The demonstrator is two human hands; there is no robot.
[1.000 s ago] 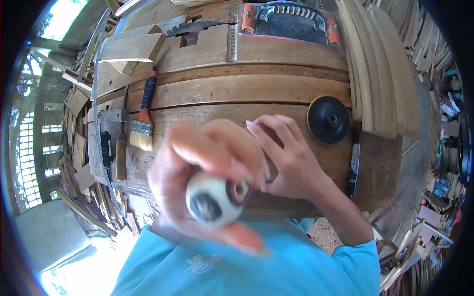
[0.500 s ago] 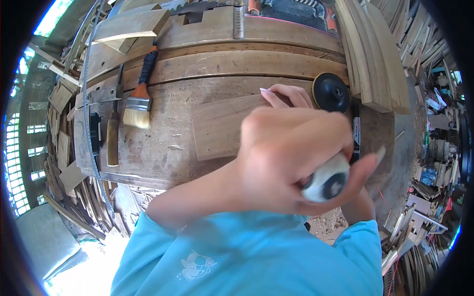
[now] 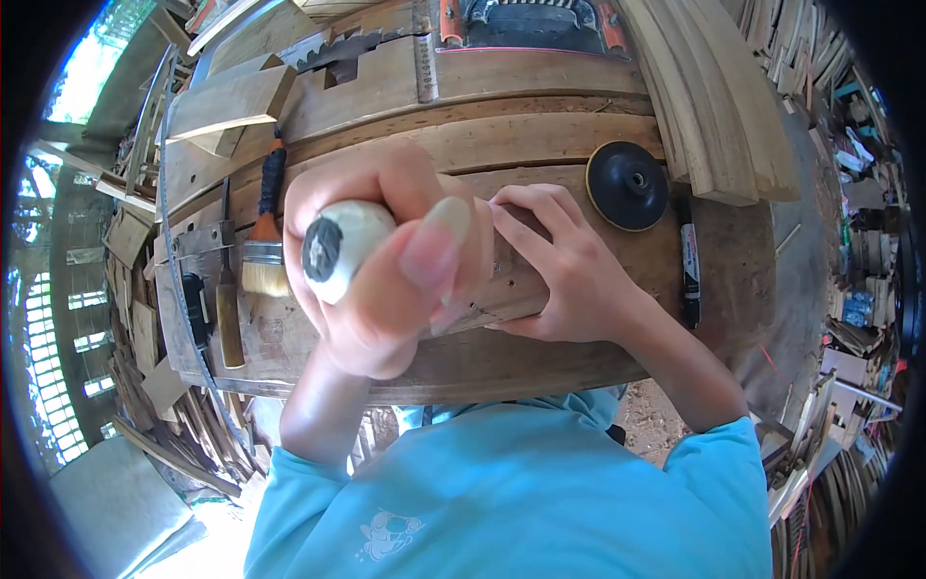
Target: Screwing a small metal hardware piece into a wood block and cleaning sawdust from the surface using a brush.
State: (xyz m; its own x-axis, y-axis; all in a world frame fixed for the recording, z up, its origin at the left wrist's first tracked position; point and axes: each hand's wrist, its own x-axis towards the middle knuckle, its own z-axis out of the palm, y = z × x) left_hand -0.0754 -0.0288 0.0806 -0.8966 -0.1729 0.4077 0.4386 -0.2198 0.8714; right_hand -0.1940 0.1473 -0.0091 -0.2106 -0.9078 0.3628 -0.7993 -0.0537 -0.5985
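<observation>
My left hand is raised close to the camera, its fingers wrapped round a thick pale handle with a dark round end facing up. The rest of that tool is hidden behind the fist. Below and to the right, my right hand spans a flat wooden board on the workbench. Its fingers lie toward the board's far side and its thumb by the near edge. My left fist covers the board's left part.
On the workbench, a paintbrush and a wood-handled chisel lie left. A black sanding disc pad and a marker pen lie right. Long planks, a steel ruler and a saw blade are farther back.
My left hand has swung leftward with the pale-handled tool, uncovering more of my right hand. My right hand stays on the board. The whole view has shifted slightly.
</observation>
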